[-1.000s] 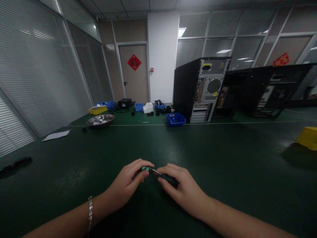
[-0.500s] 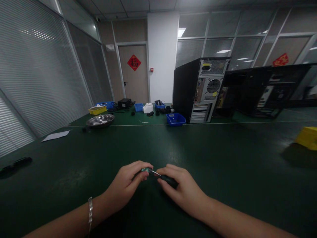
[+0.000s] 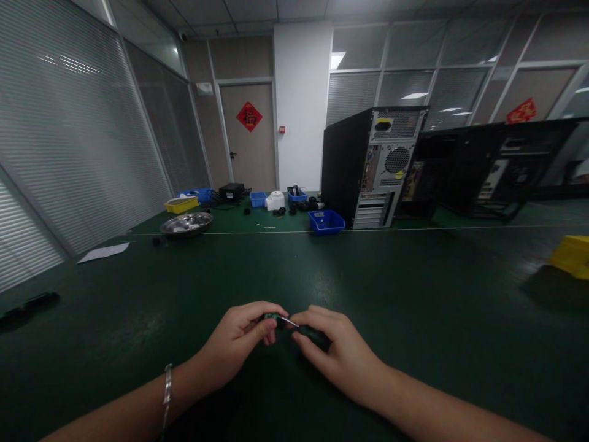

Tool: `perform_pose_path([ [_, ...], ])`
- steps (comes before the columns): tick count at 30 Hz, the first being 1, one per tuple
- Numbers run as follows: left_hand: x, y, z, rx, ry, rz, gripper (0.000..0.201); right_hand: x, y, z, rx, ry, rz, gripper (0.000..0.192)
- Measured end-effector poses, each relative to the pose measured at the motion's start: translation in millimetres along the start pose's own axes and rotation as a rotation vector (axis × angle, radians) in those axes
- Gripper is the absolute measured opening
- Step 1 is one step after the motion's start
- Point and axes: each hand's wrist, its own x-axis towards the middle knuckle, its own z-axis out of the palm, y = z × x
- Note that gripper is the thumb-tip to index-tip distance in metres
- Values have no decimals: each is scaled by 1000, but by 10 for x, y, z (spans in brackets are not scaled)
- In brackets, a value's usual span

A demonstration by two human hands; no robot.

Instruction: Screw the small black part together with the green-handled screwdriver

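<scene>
1. We see the left hand [image 3: 234,350], w/ a bracelet [image 3: 167,393] on the wrist, its grip closed on a small green part [image 3: 270,317] just above the desk [image 3: 414,294].
2. The right hand [image 3: 340,356] has its grip closed on a screwdriver [image 3: 309,332]; the tip touches the green part.
3. Mid desk: steel bowl [image 3: 186,223] at left, blue bin [image 3: 326,221] beside the PC tower [image 3: 375,162].
4. Far back: door [image 3: 248,138].

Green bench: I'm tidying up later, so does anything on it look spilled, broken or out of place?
Nothing looks spilled or broken. The left hand pinches a small green part, and the right hand holds a dark-handled screwdriver to it. One computer tower stands upright; the black case beside it seems open, though dimly lit.
</scene>
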Motion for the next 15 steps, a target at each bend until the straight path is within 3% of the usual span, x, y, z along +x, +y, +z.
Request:
perform_pose_path([
  [4, 16, 12, -17, -79, 43, -8, 21, 10, 14, 4, 32, 46, 0, 21],
  [9, 59, -69, -3, -288, 22, -131, 20, 30, 32, -2, 124, 128, 25, 20],
  [12, 48, -87, 11, -368, -72, -154, 16, 37, 46, -7, 155, 162, 44, 18],
  [15, 18, -13, 0, -245, -200, -182, 13, 34, 52, -11, 158, 169, 54, 17],
])
